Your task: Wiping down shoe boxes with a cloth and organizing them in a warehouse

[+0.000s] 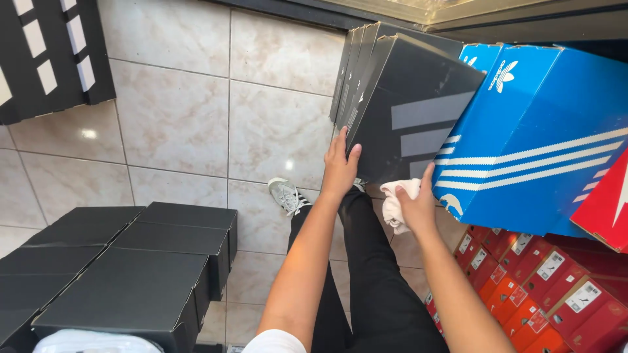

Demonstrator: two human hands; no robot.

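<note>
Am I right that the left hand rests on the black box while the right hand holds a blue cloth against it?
Not quite: the cloth is white, not blue, as the head view shows. The rest holds: the left hand rests on the black box, and the right hand holds the cloth at that box's lower edge. Blue is the colour of the box beside it.

Blk box [409, 111] w/ grey stripes, white cloth [394, 204], blue box [536, 131].

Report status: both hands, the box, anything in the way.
Left hand flat on black box edge. Right hand clutching white cloth at box's lower corner. Blue box pressed against its right side; floor tiles below.
</note>
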